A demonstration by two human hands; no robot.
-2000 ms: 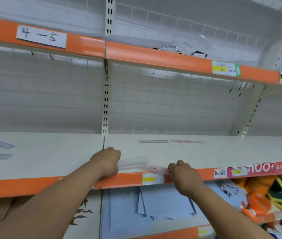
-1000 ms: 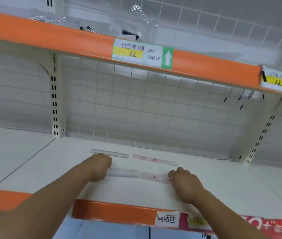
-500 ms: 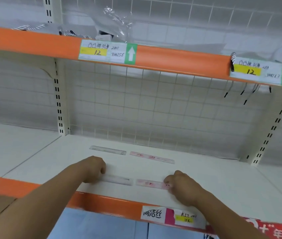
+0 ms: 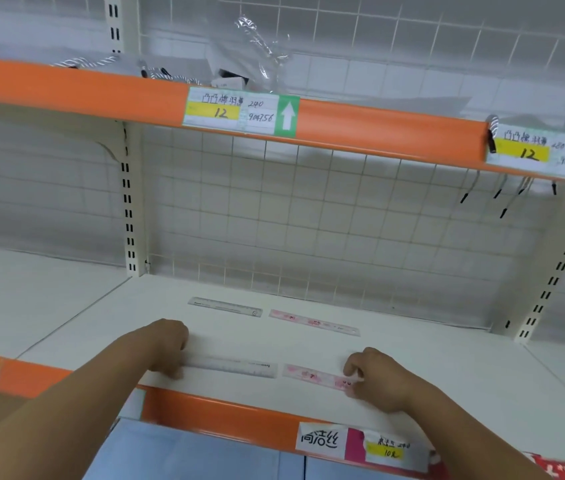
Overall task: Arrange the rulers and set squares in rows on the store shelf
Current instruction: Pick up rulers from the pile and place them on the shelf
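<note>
Two rulers lie end to end near the front of the white shelf: a clear ruler on the left and a pink ruler on the right. My left hand pinches the clear ruler's left end. The fingers of my right hand hold the pink ruler's right end. Farther back lies a second row, with another clear ruler on the left and another pink ruler on the right.
An orange-edged upper shelf with price labels hangs overhead, with plastic wrapping and cords on it. A wire grid backs the shelf. Slotted uprights stand at the left and right. The shelf's orange front lip carries labels.
Both hands have lowered the two rulers from the shelf's front edge onto the shelf and drawn them apart into a front row. The camera has moved right and closer.
</note>
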